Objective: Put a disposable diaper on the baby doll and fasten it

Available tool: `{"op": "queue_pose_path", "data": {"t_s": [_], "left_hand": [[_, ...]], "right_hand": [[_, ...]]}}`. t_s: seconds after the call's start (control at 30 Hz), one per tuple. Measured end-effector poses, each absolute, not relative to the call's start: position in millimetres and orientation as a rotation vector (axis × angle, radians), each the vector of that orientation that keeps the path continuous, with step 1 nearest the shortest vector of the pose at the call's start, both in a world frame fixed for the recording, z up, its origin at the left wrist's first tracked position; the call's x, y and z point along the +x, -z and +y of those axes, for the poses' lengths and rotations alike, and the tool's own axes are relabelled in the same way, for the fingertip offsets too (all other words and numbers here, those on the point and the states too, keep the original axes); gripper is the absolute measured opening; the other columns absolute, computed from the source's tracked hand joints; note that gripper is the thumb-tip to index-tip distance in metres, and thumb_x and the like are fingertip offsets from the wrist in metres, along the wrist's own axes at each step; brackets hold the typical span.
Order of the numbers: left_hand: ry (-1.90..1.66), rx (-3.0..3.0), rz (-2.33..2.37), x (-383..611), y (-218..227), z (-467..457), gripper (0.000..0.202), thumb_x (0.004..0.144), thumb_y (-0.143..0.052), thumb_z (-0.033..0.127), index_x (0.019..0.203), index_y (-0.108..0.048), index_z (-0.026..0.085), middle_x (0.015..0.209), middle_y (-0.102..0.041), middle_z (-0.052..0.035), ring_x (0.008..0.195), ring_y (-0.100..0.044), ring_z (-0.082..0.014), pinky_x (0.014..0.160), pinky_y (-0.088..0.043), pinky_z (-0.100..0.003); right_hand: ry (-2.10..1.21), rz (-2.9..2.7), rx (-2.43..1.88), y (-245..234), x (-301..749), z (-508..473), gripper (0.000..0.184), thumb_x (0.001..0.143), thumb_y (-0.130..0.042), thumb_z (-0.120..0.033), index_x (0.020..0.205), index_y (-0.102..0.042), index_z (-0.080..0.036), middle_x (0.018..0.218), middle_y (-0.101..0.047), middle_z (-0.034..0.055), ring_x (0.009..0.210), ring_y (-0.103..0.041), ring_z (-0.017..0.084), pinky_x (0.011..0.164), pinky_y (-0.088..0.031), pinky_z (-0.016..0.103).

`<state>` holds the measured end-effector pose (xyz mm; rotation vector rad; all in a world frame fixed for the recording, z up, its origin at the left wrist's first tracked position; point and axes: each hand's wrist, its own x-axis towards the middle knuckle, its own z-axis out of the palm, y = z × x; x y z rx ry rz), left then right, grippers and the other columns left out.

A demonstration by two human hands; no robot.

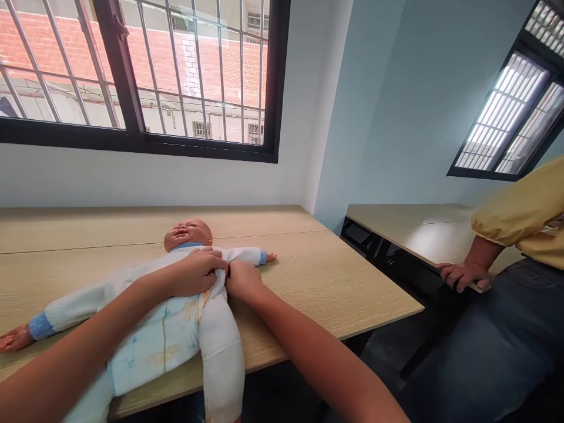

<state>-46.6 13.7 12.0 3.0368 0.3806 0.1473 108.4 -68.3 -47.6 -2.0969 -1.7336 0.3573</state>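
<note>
A baby doll (189,232) lies on its back on the light wooden table (308,276), its arms spread. It wears a white romper (222,346) with blue collar and cuffs. A printed diaper (154,338) shows over its hips. Across the doll's chest reaches my left hand (198,273), its fingers curled and closed on the romper's white cloth. My right hand (243,281) is closed against the same cloth at the doll's side, close to my left fingertips. The exact spot where the fingers pinch is partly hidden. The doll's legs extend over the table's front edge.
A second table (405,226) stands to the right across a gap. Beside it is a person in a yellow top and jeans (493,329), one hand (467,276) on the table edge. A barred window (198,76) is in the wall behind my table.
</note>
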Motion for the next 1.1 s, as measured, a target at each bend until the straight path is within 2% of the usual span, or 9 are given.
{"op": "queue_pose_path", "data": {"t_s": [0.13, 0.23, 0.37, 0.57, 0.73, 0.87, 0.97, 1.1], "left_hand": [[-0.162, 3.041, 0.392, -47, -11, 13, 0.041, 0.074, -0.049, 0.003, 0.095, -0.075, 0.028, 0.098, -0.069, -0.0026, 0.097, -0.063, -0.0241, 0.092, -0.044, -0.036], [-0.163, 3.036, 0.39, -47, -10, 16, 0.04, 0.075, -0.05, 0.004, 0.095, -0.075, 0.028, 0.099, -0.069, -0.0029, 0.097, -0.064, -0.0243, 0.092, -0.044, -0.036], [-0.156, 3.038, 0.397, -47, -8, 17, 0.038, 0.075, -0.05, 0.004, 0.094, -0.075, 0.026, 0.098, -0.069, -0.0038, 0.097, -0.063, -0.0248, 0.093, -0.044, -0.037], [-0.151, 3.039, 0.411, -47, -8, 16, 0.04, 0.075, -0.048, 0.003, 0.095, -0.074, 0.027, 0.098, -0.068, -0.0037, 0.097, -0.062, -0.0246, 0.094, -0.043, -0.039], [-0.164, 3.032, 0.395, -47, -9, 16, 0.043, 0.075, -0.047, 0.003, 0.098, -0.074, 0.028, 0.104, -0.068, -0.0025, 0.1, -0.063, -0.0229, 0.095, -0.044, -0.036], [-0.197, 3.014, 0.36, -48, -12, 12, 0.04, 0.076, -0.047, 0.003, 0.095, -0.073, 0.027, 0.111, -0.066, -0.0028, 0.102, -0.063, -0.0222, 0.095, -0.044, -0.034], [-0.177, 3.008, 0.255, -47, -17, 9, 0.041, 0.072, -0.045, 0.0, 0.091, -0.071, 0.026, 0.114, -0.068, -0.0005, 0.103, -0.063, -0.0206, 0.096, -0.043, -0.032], [-0.069, 3.003, 0.138, -42, -22, 6, 0.037, 0.067, -0.045, -0.001, 0.084, -0.067, 0.023, 0.095, -0.071, 0.0006, 0.095, -0.064, -0.0203, 0.088, -0.043, -0.029]], "right_hand": [[-0.415, -1.674, -2.126, 44, 104, -70, 0.03, 0.095, -0.06, -0.035, 0.11, -0.077, -0.015, 0.109, -0.076, 0.0237, 0.097, -0.071, 0.038, 0.079, -0.054, 0.041], [-0.381, -1.669, -2.126, 43, 105, -73, 0.035, 0.094, -0.061, -0.037, 0.116, -0.075, -0.014, 0.121, -0.071, 0.0255, 0.103, -0.071, 0.039, 0.083, -0.055, 0.043], [-0.354, -1.723, -2.096, 44, 108, -71, 0.035, 0.093, -0.062, -0.036, 0.119, -0.073, -0.015, 0.125, -0.069, 0.0238, 0.106, -0.07, 0.037, 0.085, -0.055, 0.043], [-0.398, -1.792, -2.046, 45, 111, -62, 0.024, 0.087, -0.07, -0.029, 0.104, -0.078, -0.015, 0.11, -0.075, 0.0221, 0.098, -0.07, 0.035, 0.076, -0.051, 0.036], [-0.462, -1.732, -1.994, 46, 115, -62, 0.017, 0.082, -0.071, -0.027, 0.095, -0.078, -0.017, 0.094, -0.077, 0.0143, 0.077, -0.067, 0.026, 0.062, -0.044, 0.032], [-0.568, -1.69, -1.919, 44, 123, -64, 0.004, 0.078, -0.07, -0.02, 0.079, -0.074, -0.019, 0.067, -0.067, 0.0043, 0.062, -0.058, 0.019, 0.057, -0.038, 0.028], [-0.652, -1.655, -1.878, 43, 128, -65, 0.008, 0.074, -0.069, -0.013, 0.069, -0.07, -0.019, 0.054, -0.056, 0.0001, 0.056, -0.053, 0.016, 0.055, -0.037, 0.026], [-0.793, -1.585, -1.856, 49, 132, -61, 0.017, 0.072, -0.066, -0.006, 0.06, -0.064, -0.019, 0.051, -0.057, 0.0007, 0.053, -0.056, 0.016, 0.05, -0.039, 0.025]]}}
